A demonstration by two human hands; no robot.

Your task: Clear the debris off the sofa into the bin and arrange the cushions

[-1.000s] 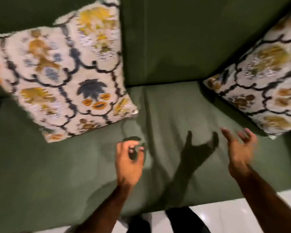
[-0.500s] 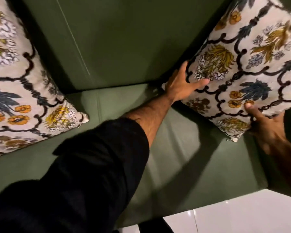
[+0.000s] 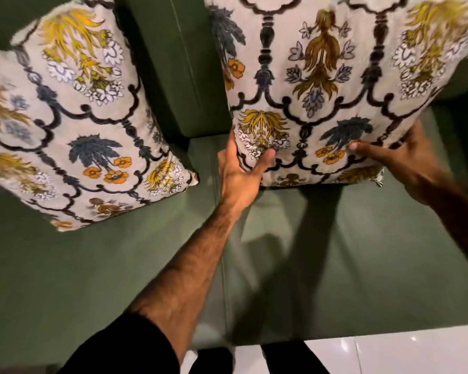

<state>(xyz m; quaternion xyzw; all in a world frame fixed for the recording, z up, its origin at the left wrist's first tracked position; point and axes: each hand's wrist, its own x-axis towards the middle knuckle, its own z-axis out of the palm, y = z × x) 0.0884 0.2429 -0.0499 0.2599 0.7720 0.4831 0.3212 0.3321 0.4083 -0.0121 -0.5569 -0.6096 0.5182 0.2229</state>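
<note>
Two cream floral cushions stand on a dark green sofa (image 3: 97, 260). The right cushion (image 3: 327, 76) is held upright in front of the backrest by both my hands. My left hand (image 3: 238, 171) grips its lower left corner, thumb pressed on the front. My right hand (image 3: 400, 160) clasps its lower right edge, thumb on the front, fingers behind. Leaning against the backrest on the left, the other cushion (image 3: 73, 122) is untouched. No debris shows on the seat.
The sofa backrest (image 3: 173, 63) shows between the two cushions. A glossy white floor (image 3: 389, 354) runs along the sofa's front edge at the bottom right. My dark trousers (image 3: 289, 357) stand against that edge.
Both hands went from hanging free above the seat to grasping the right cushion. That cushion has come from the far right corner toward the middle and stands more upright. The view has moved closer.
</note>
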